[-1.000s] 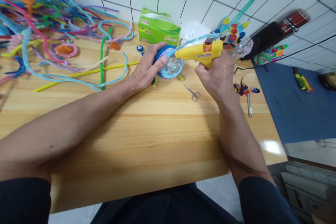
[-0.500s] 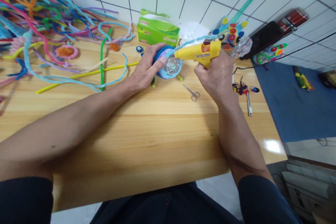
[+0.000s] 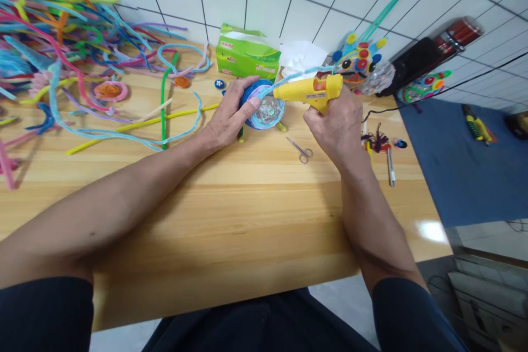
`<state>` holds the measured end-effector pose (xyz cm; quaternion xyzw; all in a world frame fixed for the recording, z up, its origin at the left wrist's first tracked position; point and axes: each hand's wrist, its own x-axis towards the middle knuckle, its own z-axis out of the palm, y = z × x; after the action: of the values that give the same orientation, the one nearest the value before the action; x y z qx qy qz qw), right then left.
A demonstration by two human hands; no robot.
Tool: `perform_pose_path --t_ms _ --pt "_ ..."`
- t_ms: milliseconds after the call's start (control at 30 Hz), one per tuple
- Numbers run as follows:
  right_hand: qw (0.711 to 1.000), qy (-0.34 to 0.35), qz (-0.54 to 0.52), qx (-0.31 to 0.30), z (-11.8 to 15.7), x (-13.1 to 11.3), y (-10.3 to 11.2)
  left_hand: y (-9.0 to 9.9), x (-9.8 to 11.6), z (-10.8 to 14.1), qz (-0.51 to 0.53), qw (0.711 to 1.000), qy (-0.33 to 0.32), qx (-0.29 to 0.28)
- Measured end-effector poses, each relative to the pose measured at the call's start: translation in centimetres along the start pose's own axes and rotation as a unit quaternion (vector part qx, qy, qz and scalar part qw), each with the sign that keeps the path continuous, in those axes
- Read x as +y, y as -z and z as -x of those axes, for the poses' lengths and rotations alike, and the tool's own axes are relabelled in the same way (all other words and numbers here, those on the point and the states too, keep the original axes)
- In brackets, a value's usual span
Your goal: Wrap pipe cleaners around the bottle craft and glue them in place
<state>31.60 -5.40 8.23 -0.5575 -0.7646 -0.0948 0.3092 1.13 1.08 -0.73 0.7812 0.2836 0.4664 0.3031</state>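
Observation:
My left hand [image 3: 233, 113] is closed around the near-left side of a round cup-like piece [image 3: 267, 112] wrapped in blue, purple and light blue pipe cleaner, its clear bottom or mouth facing up. A loose light blue pipe cleaner [image 3: 303, 72] trails from its rim to the right. My right hand [image 3: 336, 124] grips a yellow hot glue gun [image 3: 311, 91]. The gun's nozzle points left, at the rim of the piece; whether it touches cannot be made out. Small scissors [image 3: 302, 152] lie on the table below, between my hands.
A heap of colourful pipe cleaners [image 3: 78, 33] covers the table's left. A green tissue pack [image 3: 247, 52] stands at the wall. Decorated crafts [image 3: 363, 58], a dark red thermos [image 3: 457, 36] and a utility knife [image 3: 391, 168] are at the right. A black cord [image 3: 466, 77] runs rightward.
Both hands keep their holds on the wrapped piece and the glue gun, with hardly any movement between them. The whole view has shifted slightly.

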Motion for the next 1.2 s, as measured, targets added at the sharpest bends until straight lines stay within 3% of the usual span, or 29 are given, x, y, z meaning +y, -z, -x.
perform_pose_path --t_ms 167,667,1200 --pt "1.000 0.008 0.010 -0.007 0.3 0.3 -0.3 -0.3 -0.5 0.2 0.032 0.999 -0.010 0.029" --pt "1.000 -0.012 0.007 -0.015 0.7 -0.8 -0.5 0.5 1.0 0.4 -0.012 1.000 0.012 -0.002" --pt "0.999 -0.021 0.002 -0.029 0.9 -0.8 -0.2 0.4 1.0 0.6 -0.002 1.000 0.026 -0.006"
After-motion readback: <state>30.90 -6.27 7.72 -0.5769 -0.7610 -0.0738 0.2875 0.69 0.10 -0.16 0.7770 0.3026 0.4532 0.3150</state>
